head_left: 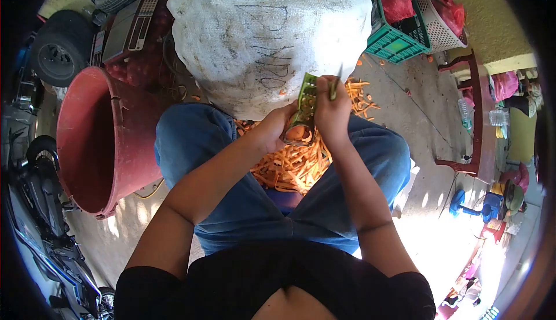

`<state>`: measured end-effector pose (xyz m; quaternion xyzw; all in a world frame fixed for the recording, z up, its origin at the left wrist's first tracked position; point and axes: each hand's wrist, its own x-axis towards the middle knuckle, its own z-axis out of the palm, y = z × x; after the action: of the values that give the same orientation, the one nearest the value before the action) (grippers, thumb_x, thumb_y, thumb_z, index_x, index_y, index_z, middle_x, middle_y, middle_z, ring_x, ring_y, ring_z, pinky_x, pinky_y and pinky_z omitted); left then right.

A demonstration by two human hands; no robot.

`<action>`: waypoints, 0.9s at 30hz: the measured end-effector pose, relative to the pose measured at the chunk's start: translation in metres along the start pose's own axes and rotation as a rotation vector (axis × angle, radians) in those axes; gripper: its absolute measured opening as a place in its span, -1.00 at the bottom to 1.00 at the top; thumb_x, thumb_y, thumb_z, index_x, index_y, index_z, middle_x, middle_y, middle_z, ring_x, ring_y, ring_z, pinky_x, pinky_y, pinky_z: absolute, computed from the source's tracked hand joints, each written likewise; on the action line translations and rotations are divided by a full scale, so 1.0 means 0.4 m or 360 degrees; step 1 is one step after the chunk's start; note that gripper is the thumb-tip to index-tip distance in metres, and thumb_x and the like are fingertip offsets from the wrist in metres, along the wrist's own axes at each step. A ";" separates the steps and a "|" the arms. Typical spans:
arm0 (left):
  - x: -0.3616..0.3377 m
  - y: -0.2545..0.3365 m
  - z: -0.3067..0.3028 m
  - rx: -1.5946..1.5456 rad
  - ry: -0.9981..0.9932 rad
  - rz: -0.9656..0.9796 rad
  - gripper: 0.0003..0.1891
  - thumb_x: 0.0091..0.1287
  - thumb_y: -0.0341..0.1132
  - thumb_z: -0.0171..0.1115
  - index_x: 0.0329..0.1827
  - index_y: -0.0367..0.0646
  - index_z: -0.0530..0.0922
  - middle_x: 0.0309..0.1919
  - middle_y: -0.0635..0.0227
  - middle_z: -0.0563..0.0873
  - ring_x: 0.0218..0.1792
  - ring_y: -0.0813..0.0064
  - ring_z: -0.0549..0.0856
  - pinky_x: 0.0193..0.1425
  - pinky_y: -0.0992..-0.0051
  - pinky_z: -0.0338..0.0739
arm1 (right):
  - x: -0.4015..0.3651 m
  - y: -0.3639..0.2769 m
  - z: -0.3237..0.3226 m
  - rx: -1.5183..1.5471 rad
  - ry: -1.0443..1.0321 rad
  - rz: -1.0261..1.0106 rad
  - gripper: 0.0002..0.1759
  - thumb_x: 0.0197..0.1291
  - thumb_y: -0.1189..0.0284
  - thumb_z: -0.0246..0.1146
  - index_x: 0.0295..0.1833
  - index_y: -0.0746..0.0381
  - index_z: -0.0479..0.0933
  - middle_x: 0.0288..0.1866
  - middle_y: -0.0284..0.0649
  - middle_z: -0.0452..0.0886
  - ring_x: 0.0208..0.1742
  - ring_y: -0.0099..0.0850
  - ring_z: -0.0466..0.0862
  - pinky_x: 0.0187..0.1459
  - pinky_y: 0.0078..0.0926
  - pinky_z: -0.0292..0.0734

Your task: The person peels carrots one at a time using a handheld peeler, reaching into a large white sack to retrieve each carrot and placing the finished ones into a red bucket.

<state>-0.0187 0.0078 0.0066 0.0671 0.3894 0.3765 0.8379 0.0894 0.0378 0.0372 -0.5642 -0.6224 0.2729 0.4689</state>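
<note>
My left hand (277, 128) is closed round the lower end of a green grater (307, 97) with holes in its face. At that lower end shows an orange piece of carrot (299, 133), close by my left fingertips. My right hand (332, 111) is closed on a small knife (335, 84), its blade pointing up and away from me; this hand presses against the grater's right side. Below both hands, between my knees, lies a heap of carrot strips (292, 166). More strips (360, 97) spread on the floor past my right knee.
A big stuffed white sack (231, 36) stands right in front. To the left are a red barrel (119, 140) on its side, a scale (130, 30) and a tyre (61, 48). A green crate (394, 42), a white basket (435, 28) and a wooden bench (478, 117) stand right.
</note>
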 end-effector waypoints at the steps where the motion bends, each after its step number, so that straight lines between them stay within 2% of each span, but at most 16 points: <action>1: -0.010 0.004 0.011 -0.0072 -0.0022 -0.0065 -0.61 0.33 -0.11 -0.35 -0.08 -0.24 0.32 -0.40 0.19 0.56 -0.42 0.40 0.60 -0.37 0.51 0.53 | 0.001 0.019 0.007 -0.0010 0.0053 -0.0029 -0.81 0.11 0.41 0.05 -0.37 0.34 0.43 -0.63 -0.03 0.46 -0.60 -0.26 0.47 -0.49 -0.44 0.36; 2: -0.006 0.004 -0.003 -0.0070 -0.0019 -0.0070 -0.61 0.33 -0.11 -0.35 -0.08 -0.24 0.32 -0.40 0.19 0.56 -0.42 0.40 0.60 -0.37 0.51 0.53 | 0.010 0.040 0.016 -0.0019 0.0105 -0.0058 -0.81 0.11 0.42 0.05 -0.38 0.34 0.43 -0.64 -0.04 0.46 -0.62 -0.26 0.47 -0.50 -0.43 0.36; 4: 0.007 0.007 -0.042 0.0261 -0.0425 -0.0246 -0.66 0.32 -0.14 -0.34 -0.15 -0.20 0.34 -0.45 0.27 0.50 -0.50 0.49 0.51 -0.54 0.51 0.43 | 0.059 0.070 -0.010 -0.0103 0.0287 -0.0004 -0.81 0.11 0.41 0.05 -0.38 0.34 0.44 -0.63 -0.04 0.46 -0.63 -0.28 0.46 -0.53 -0.43 0.34; 6: -0.038 0.009 0.002 0.0393 -0.0335 -0.0226 -0.64 0.32 -0.11 -0.34 -0.16 -0.20 0.33 -0.48 0.29 0.48 -0.53 0.51 0.48 -0.55 0.52 0.40 | 0.130 0.160 -0.053 -0.0082 0.0548 0.0234 -0.77 0.12 0.38 0.06 -0.42 0.34 0.43 -0.67 -0.15 0.44 -0.68 -0.41 0.40 -0.59 -0.47 0.29; 9: -0.032 0.009 0.004 0.0423 -0.0196 -0.0227 -0.62 0.32 -0.07 -0.35 -0.17 -0.19 0.33 -0.51 0.30 0.46 -0.57 0.51 0.45 -0.55 0.53 0.39 | 0.154 0.153 -0.098 -0.0280 0.0749 0.0278 -0.74 0.14 0.35 0.05 -0.42 0.35 0.42 -0.67 -0.22 0.43 -0.68 -0.47 0.38 -0.61 -0.49 0.28; 12: 0.002 0.014 -0.013 0.0259 -0.0017 -0.0137 -0.61 0.32 -0.07 -0.36 -0.17 -0.20 0.32 -0.50 0.29 0.46 -0.57 0.49 0.45 -0.55 0.52 0.39 | 0.088 0.081 -0.076 0.0317 0.0281 0.0507 -0.75 0.16 0.36 0.02 -0.36 0.36 0.42 -0.61 -0.28 0.47 -0.63 -0.47 0.42 -0.57 -0.49 0.31; 14: 0.004 0.011 -0.019 0.0211 0.0107 -0.0041 -0.61 0.32 -0.07 -0.36 -0.18 -0.21 0.33 -0.50 0.29 0.47 -0.56 0.48 0.46 -0.55 0.52 0.38 | 0.024 0.050 -0.016 0.0118 0.0132 0.0041 -0.71 0.17 0.31 0.00 -0.34 0.35 0.43 -0.59 -0.29 0.45 -0.55 -0.58 0.39 -0.48 -0.62 0.30; 16: -0.003 0.003 -0.023 0.0082 -0.0218 -0.0025 -0.64 0.33 -0.12 -0.33 -0.15 -0.22 0.34 -0.44 0.31 0.51 -0.49 0.50 0.51 -0.47 0.53 0.45 | -0.010 0.021 0.013 0.0080 -0.0027 -0.0072 -0.71 0.17 0.30 0.01 -0.31 0.34 0.43 -0.57 -0.26 0.45 -0.49 -0.61 0.38 -0.42 -0.62 0.30; 17: -0.005 -0.001 -0.024 0.0018 -0.0384 -0.0026 -0.65 0.33 -0.14 -0.32 -0.14 -0.22 0.35 -0.40 0.32 0.53 -0.46 0.51 0.54 -0.42 0.54 0.48 | -0.002 0.031 0.011 0.0007 -0.0058 -0.0027 -0.72 0.16 0.30 0.02 -0.31 0.34 0.43 -0.61 -0.25 0.45 -0.55 -0.58 0.38 -0.48 -0.58 0.30; 18: -0.005 0.000 -0.021 0.0020 -0.0382 -0.0035 -0.65 0.33 -0.14 -0.32 -0.14 -0.22 0.35 -0.40 0.32 0.53 -0.46 0.51 0.54 -0.42 0.54 0.48 | 0.011 0.033 0.003 0.0007 -0.0053 -0.0019 -0.72 0.16 0.30 0.02 -0.31 0.34 0.43 -0.61 -0.25 0.45 -0.55 -0.58 0.38 -0.48 -0.58 0.30; 20: -0.004 0.012 -0.014 0.0316 -0.0245 -0.0109 -0.62 0.32 -0.07 -0.31 -0.13 -0.20 0.32 -0.45 0.26 0.51 -0.50 0.48 0.51 -0.54 0.53 0.40 | 0.053 0.036 -0.018 -0.0100 0.0102 0.0314 -0.77 0.12 0.39 0.04 -0.39 0.38 0.43 -0.59 -0.03 0.47 -0.54 -0.32 0.49 -0.46 -0.44 0.35; 22: -0.018 0.002 -0.030 0.0488 -0.0400 -0.0116 -0.63 0.31 -0.07 -0.30 -0.12 -0.19 0.32 -0.44 0.26 0.51 -0.49 0.48 0.51 -0.52 0.54 0.41 | 0.113 0.097 -0.053 -0.0213 0.0453 0.0194 -0.75 0.13 0.38 0.04 -0.41 0.36 0.46 -0.65 -0.15 0.47 -0.61 -0.42 0.48 -0.54 -0.51 0.35; 23: -0.025 -0.005 -0.034 0.0663 -0.0547 -0.0123 -0.63 0.31 -0.06 -0.28 -0.11 -0.19 0.32 -0.44 0.26 0.51 -0.49 0.49 0.51 -0.51 0.55 0.42 | 0.130 0.096 -0.085 -0.0151 0.0537 0.0535 -0.74 0.15 0.37 0.02 -0.39 0.36 0.46 -0.65 -0.22 0.48 -0.58 -0.50 0.49 -0.56 -0.60 0.33; 24: -0.033 -0.005 -0.022 0.0666 -0.0549 -0.0127 -0.63 0.31 -0.06 -0.28 -0.11 -0.19 0.32 -0.44 0.26 0.51 -0.49 0.49 0.51 -0.51 0.55 0.42 | 0.141 0.117 -0.105 -0.0151 0.0542 0.0537 -0.74 0.15 0.37 0.02 -0.39 0.36 0.46 -0.65 -0.22 0.48 -0.58 -0.50 0.49 -0.56 -0.60 0.33; 26: -0.051 0.007 0.010 0.0532 -0.0083 -0.0141 -0.64 0.31 -0.07 -0.26 -0.13 -0.20 0.31 -0.44 0.26 0.50 -0.49 0.51 0.50 -0.48 0.55 0.43 | 0.169 0.172 -0.132 0.0586 0.0776 0.0515 -0.73 0.16 0.36 0.01 -0.35 0.37 0.44 -0.65 -0.31 0.46 -0.61 -0.56 0.44 -0.59 -0.64 0.27; 27: -0.036 0.012 -0.008 0.0420 -0.0280 -0.0066 -0.63 0.31 -0.06 -0.25 -0.14 -0.21 0.31 -0.46 0.26 0.48 -0.50 0.50 0.49 -0.47 0.52 0.45 | 0.167 0.174 -0.131 0.0585 0.0775 0.0511 -0.73 0.16 0.36 0.01 -0.35 0.37 0.44 -0.65 -0.31 0.46 -0.61 -0.56 0.44 -0.59 -0.64 0.27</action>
<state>-0.0296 0.0007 0.0148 0.2012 0.3619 0.2973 0.8604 0.1724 0.1068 0.0167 -0.6096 -0.3359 0.3081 0.6486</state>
